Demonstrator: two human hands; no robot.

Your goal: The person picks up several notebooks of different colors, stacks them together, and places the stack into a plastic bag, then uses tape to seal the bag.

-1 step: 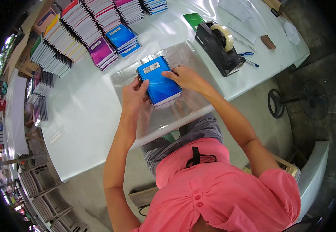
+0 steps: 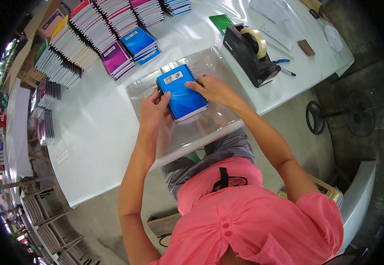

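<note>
A small stack of spiral notebooks with a blue cover (image 2: pixel 184 98) on top lies over a clear plastic sheet (image 2: pixel 174 139) near the table's front edge. A white label sits at the top of the cover. My left hand (image 2: pixel 153 108) grips the stack's left side, thumb on the cover's edge and fingers behind the spine. From the right, my right hand (image 2: pixel 212 89) holds the opposite edge, its thumb resting on the cover. The fingers of both hands are partly hidden beneath or beside the notebooks.
Rows of stacked notebooks (image 2: pixel 94 33) fill the far left of the white table (image 2: pixel 94 159). A black tape dispenser (image 2: pixel 247 55) stands right of the sheet, near a green notebook (image 2: pixel 220 23), blue pens (image 2: pixel 288 71) and a brown block (image 2: pixel 306 48). A fan (image 2: pixel 359 114) stands at the right.
</note>
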